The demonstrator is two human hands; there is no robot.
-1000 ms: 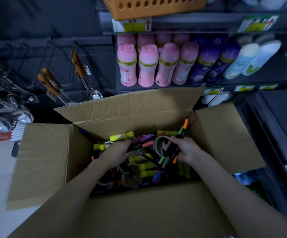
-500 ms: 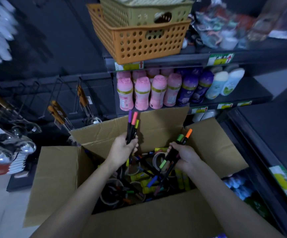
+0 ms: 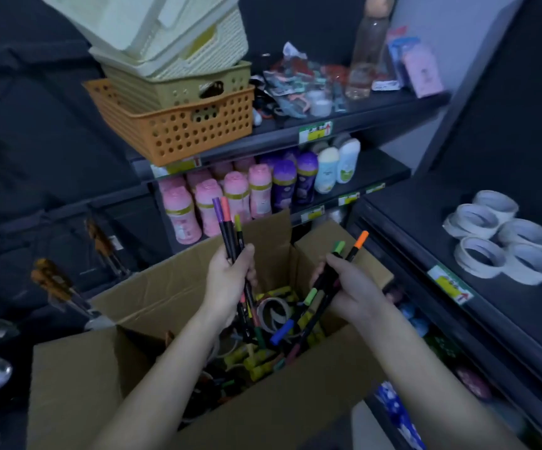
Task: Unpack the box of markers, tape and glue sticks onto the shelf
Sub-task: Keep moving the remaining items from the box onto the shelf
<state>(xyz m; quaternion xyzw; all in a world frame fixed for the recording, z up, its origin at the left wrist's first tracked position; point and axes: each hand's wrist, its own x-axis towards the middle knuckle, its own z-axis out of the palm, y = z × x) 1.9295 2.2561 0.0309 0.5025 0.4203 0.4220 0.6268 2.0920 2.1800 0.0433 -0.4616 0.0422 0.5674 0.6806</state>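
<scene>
Black markers [image 3: 229, 237] stand almost upright in the left hand [image 3: 227, 284] and lean rightward in the right hand [image 3: 354, 287], both hands grasping them above the box [image 3: 172, 287], and I judge the shelf [image 3: 425, 228] at right nearer the right hand.

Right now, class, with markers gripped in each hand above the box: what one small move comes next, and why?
Probably carry both bunches right and lay them on the dark shelf beside the tape rolls. The left hand and right hand each grip markers above the box, and bare shelf shows near the rolls.
</scene>
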